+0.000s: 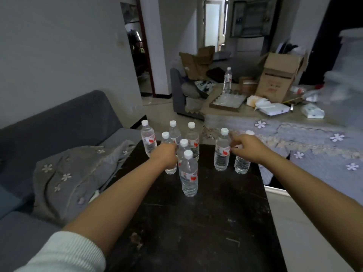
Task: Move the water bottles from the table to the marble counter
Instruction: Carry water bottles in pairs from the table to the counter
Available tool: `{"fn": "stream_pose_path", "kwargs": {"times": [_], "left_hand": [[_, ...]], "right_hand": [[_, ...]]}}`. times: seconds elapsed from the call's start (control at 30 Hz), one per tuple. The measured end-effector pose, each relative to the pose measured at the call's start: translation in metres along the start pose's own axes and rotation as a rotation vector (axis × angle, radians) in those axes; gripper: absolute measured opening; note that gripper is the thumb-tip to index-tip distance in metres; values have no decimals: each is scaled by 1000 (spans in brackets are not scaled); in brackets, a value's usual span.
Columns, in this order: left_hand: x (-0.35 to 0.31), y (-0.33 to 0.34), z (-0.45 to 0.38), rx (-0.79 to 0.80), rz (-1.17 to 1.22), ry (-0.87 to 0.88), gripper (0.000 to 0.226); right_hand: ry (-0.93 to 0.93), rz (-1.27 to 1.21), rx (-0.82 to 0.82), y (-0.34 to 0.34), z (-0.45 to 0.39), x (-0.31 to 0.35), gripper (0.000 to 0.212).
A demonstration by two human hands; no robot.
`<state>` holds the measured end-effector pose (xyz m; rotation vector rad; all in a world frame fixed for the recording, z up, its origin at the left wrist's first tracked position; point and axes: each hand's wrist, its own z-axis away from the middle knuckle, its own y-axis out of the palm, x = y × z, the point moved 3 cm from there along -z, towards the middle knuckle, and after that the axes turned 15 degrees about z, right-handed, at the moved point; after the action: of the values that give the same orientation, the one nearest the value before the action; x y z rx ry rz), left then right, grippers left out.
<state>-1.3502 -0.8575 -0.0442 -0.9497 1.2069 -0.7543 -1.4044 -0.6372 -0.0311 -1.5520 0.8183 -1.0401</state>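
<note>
Both hands were on bottles at the dark worktop.

Left hand (166, 154) was wrapped round a bottle (170, 169) in the left cluster, fingers curled on its body, cap showing above the knuckles. Right hand (248, 147) covered the far-right bottle (242, 163); fingers looked curled round its upper part, only a sliver of cap showing behind them. Both bottles stood upright with bases on the worktop (196, 222). Six more stood upright there: nearest one (188, 173) at centre, one (222, 152) just left of the right hand, four behind the left hand. One more bottle (227, 80) stood on the cluttered far surface beside a cardboard box (275, 79). Grey sofa (59, 124) on the left, flowered blanket (314, 146) on the right.
</note>
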Motion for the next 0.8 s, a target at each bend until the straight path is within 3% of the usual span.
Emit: {"fn": "stream_pose_path", "kwargs": {"times": [0.17, 0.3, 0.47, 0.67, 0.8], "left_hand": [[43, -5, -70, 101, 94, 62, 36], [69, -5, -108, 16, 288, 60, 28], [84, 5, -133, 108, 357, 105, 27], [77, 19, -152, 225, 358, 246, 40], [52, 29, -159, 393, 259, 419, 56]], "right_hand": [[-10, -3, 159, 40, -41, 49, 35], [8, -52, 214, 77, -66, 81, 41], [44, -117, 180, 112, -84, 95, 52], [116, -59, 129, 118, -80, 86, 25], [166, -23, 128, 114, -63, 71, 31]]}}
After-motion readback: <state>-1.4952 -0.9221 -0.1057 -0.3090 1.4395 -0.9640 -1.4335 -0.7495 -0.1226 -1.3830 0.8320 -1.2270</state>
